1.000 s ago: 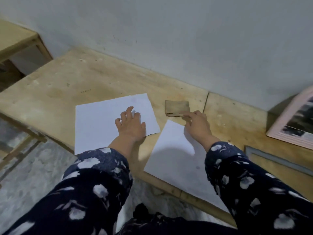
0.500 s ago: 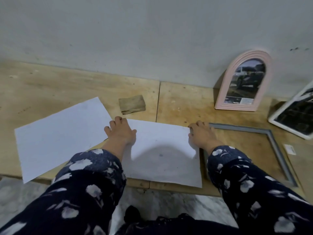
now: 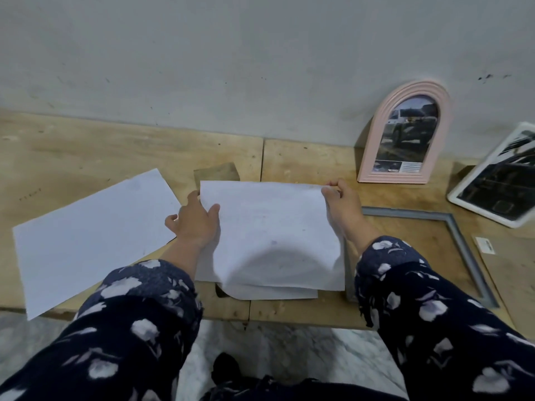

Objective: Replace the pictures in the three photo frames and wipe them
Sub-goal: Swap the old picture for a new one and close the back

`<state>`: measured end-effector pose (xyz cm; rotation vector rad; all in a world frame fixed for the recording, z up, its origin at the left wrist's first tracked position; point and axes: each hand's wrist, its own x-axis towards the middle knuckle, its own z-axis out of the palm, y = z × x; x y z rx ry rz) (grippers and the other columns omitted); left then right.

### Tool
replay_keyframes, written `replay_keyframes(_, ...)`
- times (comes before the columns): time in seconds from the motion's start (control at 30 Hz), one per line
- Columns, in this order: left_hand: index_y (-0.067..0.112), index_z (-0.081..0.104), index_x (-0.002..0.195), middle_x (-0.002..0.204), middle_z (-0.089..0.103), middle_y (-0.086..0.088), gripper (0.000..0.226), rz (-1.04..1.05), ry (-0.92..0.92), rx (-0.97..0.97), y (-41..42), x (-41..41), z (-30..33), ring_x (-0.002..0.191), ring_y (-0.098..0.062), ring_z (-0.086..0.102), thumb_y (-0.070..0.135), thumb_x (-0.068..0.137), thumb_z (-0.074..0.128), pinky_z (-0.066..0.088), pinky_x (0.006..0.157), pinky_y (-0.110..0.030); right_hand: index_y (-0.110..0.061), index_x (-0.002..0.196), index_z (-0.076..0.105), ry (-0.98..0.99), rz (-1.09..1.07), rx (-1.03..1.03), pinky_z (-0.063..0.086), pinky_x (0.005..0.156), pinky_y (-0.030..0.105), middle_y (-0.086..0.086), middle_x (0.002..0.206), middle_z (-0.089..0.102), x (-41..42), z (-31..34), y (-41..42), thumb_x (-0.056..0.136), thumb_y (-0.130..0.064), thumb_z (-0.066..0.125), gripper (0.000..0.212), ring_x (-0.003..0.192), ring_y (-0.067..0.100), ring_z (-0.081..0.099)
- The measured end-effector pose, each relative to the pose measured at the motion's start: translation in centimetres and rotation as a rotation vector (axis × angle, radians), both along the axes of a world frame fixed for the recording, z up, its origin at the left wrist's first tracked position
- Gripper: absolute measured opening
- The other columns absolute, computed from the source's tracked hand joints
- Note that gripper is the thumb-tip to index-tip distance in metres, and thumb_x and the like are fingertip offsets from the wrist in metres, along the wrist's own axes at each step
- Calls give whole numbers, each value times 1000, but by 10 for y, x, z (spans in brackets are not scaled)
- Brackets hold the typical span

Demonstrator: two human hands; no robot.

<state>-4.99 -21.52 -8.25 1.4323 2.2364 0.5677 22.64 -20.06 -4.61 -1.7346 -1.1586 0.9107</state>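
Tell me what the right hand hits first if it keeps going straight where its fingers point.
Probably the pink arched frame leaning on the wall, just beyond the right hand; depth is uncertain, so it might pass left and reach the wall.

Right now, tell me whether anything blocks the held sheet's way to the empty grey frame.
Nothing visible does. The white paper sheet is held by both hands beside the grey rectangular frame, which lies open on the wooden tabletop.

A single head-worn camera looked forward and down, close over a wooden tabletop [image 3: 304,160] set against a grey wall [image 3: 260,53].
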Motion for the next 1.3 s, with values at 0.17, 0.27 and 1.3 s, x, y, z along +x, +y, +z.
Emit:
replay_keyframes(0.17,5,44,125,109,57,-6,28,15,-382,213,5,12,25,93,-22,51,21,102,42,35,77,-29,-15,117,57,119,-126,-33,40,89,25,-1,115,52,20,22,0,93,-23,60,25,109,16,49)
replay_keyframes(0.27,6,43,126,103,54,-2,26,68,-447,282,9,28,41,89,-20,51,17,103,38,35,74,-26,-24,139,38,166,-60,-242,44,94,36,-1,132,47,38,24,-9,91,-41,60,55,113,19,50)
replay_keyframes(1.3,15,50,133,140,44,-7,45,-162,-125,-7,-72,300,5,126,-25,44,27,91,59,40,101,-36,-24,135,39,-50,-162,-291,47,82,33,5,136,51,307,-22,-94,99,-15,43,38,105,22,53)
